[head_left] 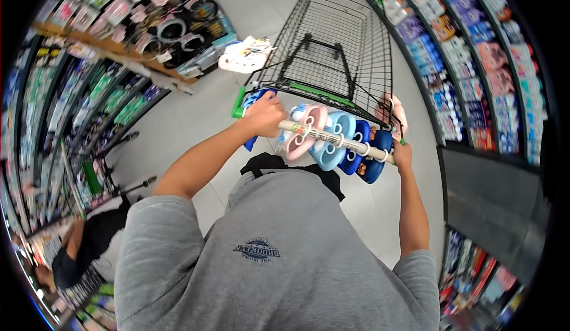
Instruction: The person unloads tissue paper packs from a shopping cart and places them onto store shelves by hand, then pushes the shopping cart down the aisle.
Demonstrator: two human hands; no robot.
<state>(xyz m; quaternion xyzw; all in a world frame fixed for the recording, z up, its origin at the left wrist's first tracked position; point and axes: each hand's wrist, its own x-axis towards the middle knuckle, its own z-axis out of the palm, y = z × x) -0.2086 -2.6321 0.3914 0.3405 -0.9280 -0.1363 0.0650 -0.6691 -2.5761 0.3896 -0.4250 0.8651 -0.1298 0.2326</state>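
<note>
My left hand [266,115] is closed round the left end of the light-coloured handle bar [332,138] of a shopping cart [338,40]. At the bar's right end my right hand [402,154] grips it too. Between the hands, pink [304,132], light blue [333,141] and dark blue [371,166] items hang from the bar by white hooks. A blue patterned item [254,108] hangs beside my left hand, partly hidden by it. The black wire basket of the cart shows no goods inside.
Packed shelves [463,58] curve along the right. At the upper left stands a display table [142,22] with packaged goods; a white patterned item [246,55] is near its corner. Shelves [77,111] line the left, where another person [98,236] holds another cart [89,176].
</note>
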